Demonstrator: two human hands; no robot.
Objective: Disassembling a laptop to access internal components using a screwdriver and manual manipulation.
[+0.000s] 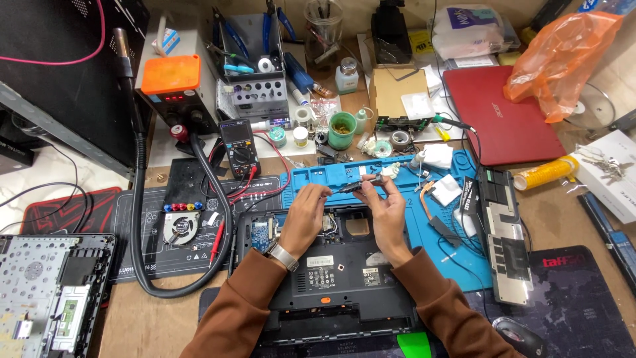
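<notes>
- Small black part (361, 183) is held in the air between both hands, above the opened laptop base (331, 265) and in front of the blue silicone work mat (397, 199).
- It looks like a slim dark component, too small to identify. Likely light and rigid, probably plastic with some metal. I'd treat it as fragile: no bending or twisting.
- Long axis runs roughly left-right across the view, tilted slightly up toward the right. Left end points at the left hand, right end sits over the right fingertips.
- Best hold, in my judgement: pinch at the two ends or along the edges, as it is held now, and stay off any contacts or thin mid-section.
- Left hand (306, 212): fingers pinched on the left end of the part, wrist with a watch (283, 255) over the laptop base.
- Right hand (389, 209): thumb and fingers closed on the right end, supporting it from below.
- Laptop base lies bottom-up on the bench (146, 318), cover off, board and a cavity exposed directly under the hands.
- On the mat, to the right: copper heat pipe (430, 202), white wipes, small loose parts.
- Left of the laptop: a loose fan (181, 227) on a dark mat, multimeter (239, 147) with red and black leads, thick black hose.
- Further right: removed cover panel (507, 232), red laptop (500, 122), orange plastic bag (563, 56).
- Back of bench: tool rack with pliers, jars, bottles, solder reels.
</notes>
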